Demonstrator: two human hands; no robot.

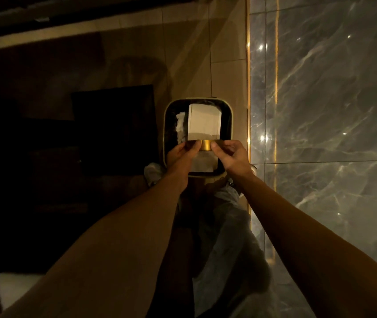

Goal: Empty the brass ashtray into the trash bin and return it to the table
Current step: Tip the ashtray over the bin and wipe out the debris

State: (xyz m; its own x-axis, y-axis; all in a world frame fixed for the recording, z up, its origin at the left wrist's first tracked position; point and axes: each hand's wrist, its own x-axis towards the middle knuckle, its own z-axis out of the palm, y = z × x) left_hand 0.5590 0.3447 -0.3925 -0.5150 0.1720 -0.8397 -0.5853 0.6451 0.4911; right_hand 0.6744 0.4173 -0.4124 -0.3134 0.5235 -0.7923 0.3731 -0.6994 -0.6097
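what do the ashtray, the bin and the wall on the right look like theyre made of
Ashtray: polished brass-like metal, with a golden sheen. Trash bin: probably plastic, with a pale, matte, rounded rim; the light is too dim to be sure. Wall: glossy grey marble or marble-look tile, with white veining and mirrored light spots.

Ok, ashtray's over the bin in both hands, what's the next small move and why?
Probably tip it further and give a light shake. The ashtray is pinched by the left hand and right hand directly above the open bin, so anything falling lands inside. Whether it is already empty cannot be told.
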